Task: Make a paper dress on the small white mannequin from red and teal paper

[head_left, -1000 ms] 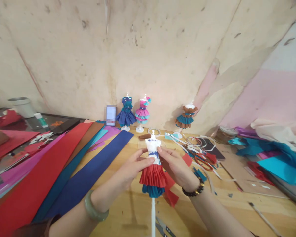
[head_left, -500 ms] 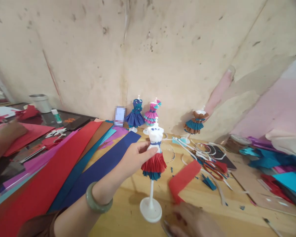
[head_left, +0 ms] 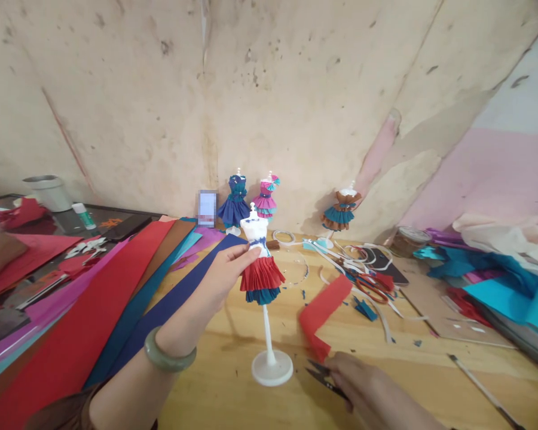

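Observation:
My left hand [head_left: 219,272] grips a small white dress-form mannequin [head_left: 253,230] at the waist, thumb across its front. The mannequin leans a little to the left on its round white base [head_left: 272,366]. A pleated red paper skirt [head_left: 262,276] hangs below my fingers, with a blue-teal layer [head_left: 263,296] under it. Dark blue trim marks its neckline and waist. Low on the right, my right hand [head_left: 363,379] is closed around black thread snips [head_left: 326,378], blades pointing left toward the base. A bent red crepe paper strip [head_left: 327,304] lies just beyond the snips.
Three dressed mannequins stand by the wall, one in brown and teal [head_left: 339,210]. Coloured paper strips [head_left: 130,280] spread along the left. White cords and orange-handled scissors [head_left: 371,291] lie at right. Another person's hand [head_left: 0,257] shows at the left edge, beside a glue stick [head_left: 83,216].
The view has shifted slightly. The mannequin, upright before, now tilts left in my left hand. My right hand, blurred earlier, has come up a little and the snips show clearly.

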`<state>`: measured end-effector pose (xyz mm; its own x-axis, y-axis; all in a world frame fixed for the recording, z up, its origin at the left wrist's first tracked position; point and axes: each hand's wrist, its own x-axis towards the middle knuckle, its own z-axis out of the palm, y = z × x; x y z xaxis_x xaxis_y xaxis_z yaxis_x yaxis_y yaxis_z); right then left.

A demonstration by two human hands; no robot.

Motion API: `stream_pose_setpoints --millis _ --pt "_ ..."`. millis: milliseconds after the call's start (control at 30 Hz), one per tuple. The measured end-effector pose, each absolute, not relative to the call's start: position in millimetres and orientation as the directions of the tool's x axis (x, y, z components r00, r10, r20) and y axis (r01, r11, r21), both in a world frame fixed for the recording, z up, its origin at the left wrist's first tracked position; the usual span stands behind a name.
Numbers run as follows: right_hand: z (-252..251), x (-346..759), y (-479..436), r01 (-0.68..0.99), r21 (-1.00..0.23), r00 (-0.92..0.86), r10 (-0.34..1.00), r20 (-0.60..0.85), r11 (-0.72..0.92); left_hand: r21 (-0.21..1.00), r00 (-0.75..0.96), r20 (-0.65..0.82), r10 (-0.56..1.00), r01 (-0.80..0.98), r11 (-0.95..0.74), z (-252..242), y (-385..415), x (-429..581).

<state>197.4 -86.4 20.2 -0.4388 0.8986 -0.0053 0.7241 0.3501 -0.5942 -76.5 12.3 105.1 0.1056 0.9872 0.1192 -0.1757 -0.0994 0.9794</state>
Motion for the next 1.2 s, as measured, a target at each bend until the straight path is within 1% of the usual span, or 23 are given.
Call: stream_pose_setpoints --millis 33,133,200,333,467,567,733,867,1000,1200 --pt "35.1 197.2 -85.0 0.662 -0.7 -0.419 0.907 -0.048 0.269 0.979 0.111 0.117 0.987 -0.178 -0.096 105.9 11.2 -75.7" --pt "73.5 191.8 -81.1 0.61 -0.763 -0.388 0.92 -0.052 0.214 0.982 0.124 0.106 0.987 -0.167 -0.085 107.8 7.1 -71.8" --pt "91.6 185.3 -78.4 0.564 -0.813 -0.373 0.923 -0.096 0.143 0.987 0.129 0.109 0.986 -0.128 -0.092 109.2 3.2 -68.5" --pt "110.4 172.6 -71.0 0.51 -0.857 -0.475 0.854 -0.213 0.07 0.991 0.176 0.128 0.976 -0.06 -0.119 114.7 -6.9 -61.7" --pt "112.4 166.4 -61.6 0.41 -0.897 -0.51 0.773 -0.376 -0.165 0.989 0.22 0.15 0.964 -0.041 -0.144 119.3 -13.9 -57.4" --pt "110.5 165.2 -55.8 0.312 -0.909 -0.508 0.761 -0.404 -0.274 0.987 0.235 0.162 0.958 -0.05 -0.155 119.5 -14.9 -56.5" --pt "112.2 161.2 -50.9 0.241 -0.916 -0.503 0.766 -0.401 -0.321 0.984 0.237 0.174 0.956 -0.066 -0.163 119.2 -14.4 -55.2" --pt "114.6 157.6 -48.4 0.262 -0.909 -0.501 0.759 -0.416 -0.325 0.986 0.236 0.169 0.957 -0.054 -0.161 118.1 -13.9 -53.5" --pt "112.6 157.3 -46.2 0.285 -0.906 -0.5 0.758 -0.419 -0.313 0.988 0.245 0.149 0.958 -0.078 -0.133 115.1 -12.7 -52.3" --pt "107.9 156.1 -43.5 0.264 -0.915 -0.522 0.752 -0.402 -0.305 0.992 0.259 0.109 0.96 -0.083 -0.09 112.4 -11.3 -50.5"
